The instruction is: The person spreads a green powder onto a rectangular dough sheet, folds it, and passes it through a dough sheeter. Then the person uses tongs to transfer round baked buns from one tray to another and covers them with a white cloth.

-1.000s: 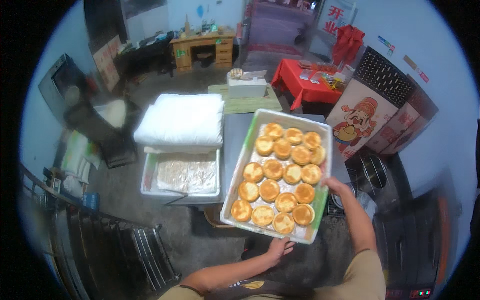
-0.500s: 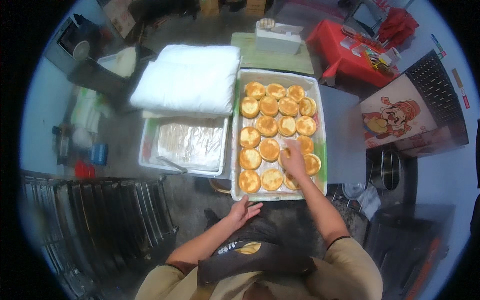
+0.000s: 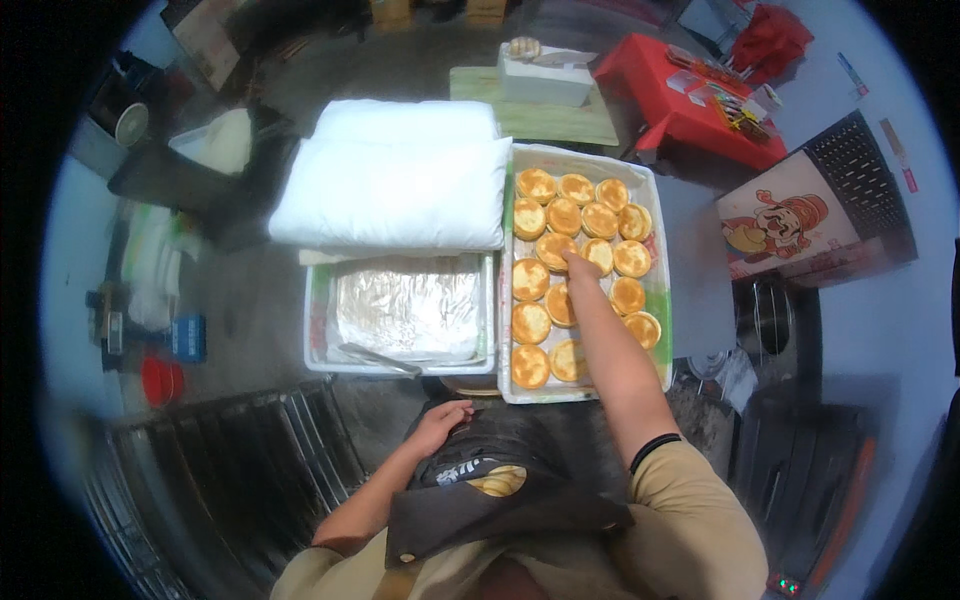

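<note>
A deep white tray (image 3: 652, 372) holds rows of round, flat, golden-brown cakes (image 3: 531, 322). My right arm reaches across it from the near edge. My right hand (image 3: 587, 268) is at a browned cake (image 3: 554, 247) in the third row from the far side. Its fingertips touch or overlap that cake's near right edge, but most of the fingers are hidden, so I cannot tell whether they grip it. The forearm covers part of the nearer cakes. My left hand (image 3: 441, 424) hangs in front of my dark apron (image 3: 500, 515), fingers loosely bent, holding nothing.
To the left stands a white tub (image 3: 318, 340) with a shiny lining, a long metal utensil (image 3: 380, 358) on its near edge. A folded white quilt (image 3: 390, 190) covers its far part. Beyond are a white box (image 3: 545, 78) and a red-covered table (image 3: 690, 110). Metal racks (image 3: 240, 460) stand near left.
My right hand has moved farther into the tray, from a nearer row to the third row. My left hand has drawn back from the tray's near edge toward my body. The view has shifted slightly.
</note>
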Available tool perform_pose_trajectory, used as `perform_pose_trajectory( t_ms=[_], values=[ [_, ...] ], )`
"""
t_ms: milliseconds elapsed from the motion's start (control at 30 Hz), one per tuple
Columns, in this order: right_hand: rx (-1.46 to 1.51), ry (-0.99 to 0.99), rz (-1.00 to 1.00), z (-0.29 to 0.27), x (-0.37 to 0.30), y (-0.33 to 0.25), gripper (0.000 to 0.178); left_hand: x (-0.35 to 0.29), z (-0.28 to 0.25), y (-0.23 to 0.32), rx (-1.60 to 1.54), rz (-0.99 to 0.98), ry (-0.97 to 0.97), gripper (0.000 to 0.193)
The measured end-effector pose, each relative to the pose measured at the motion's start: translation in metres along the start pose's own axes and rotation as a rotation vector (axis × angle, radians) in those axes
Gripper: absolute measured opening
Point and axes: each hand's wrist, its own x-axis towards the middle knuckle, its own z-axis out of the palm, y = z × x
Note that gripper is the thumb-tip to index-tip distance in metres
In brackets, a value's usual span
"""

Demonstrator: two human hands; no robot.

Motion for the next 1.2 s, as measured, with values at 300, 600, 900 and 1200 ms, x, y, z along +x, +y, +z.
perform_pose_trajectory(
  t_ms=[300,600,900,1200],
  values=[
    [0.192,-0.551,0.179,0.016,-0.087,0.024,0.032,-0.109,-0.096,0.071,0.15,-0.007,0.169,0.041],
    [0.167,-0.507,0.158,0.032,-0.092,0.019,0.05,-0.064,-0.131,0.109,0.557,0.285,0.413,0.04],
    [-0.428,-0.423,-0.26,-0.011,-0.121,0.03,0.041,-0.042,-0.12,0.119,1.338,0.056,0.004,0.05],
    [-0.023,-0.53,-0.766,-0.079,-0.257,0.087,0.015,-0.039,-0.121,0.076,1.657,0.428,0.19,0.04]
  ],
)
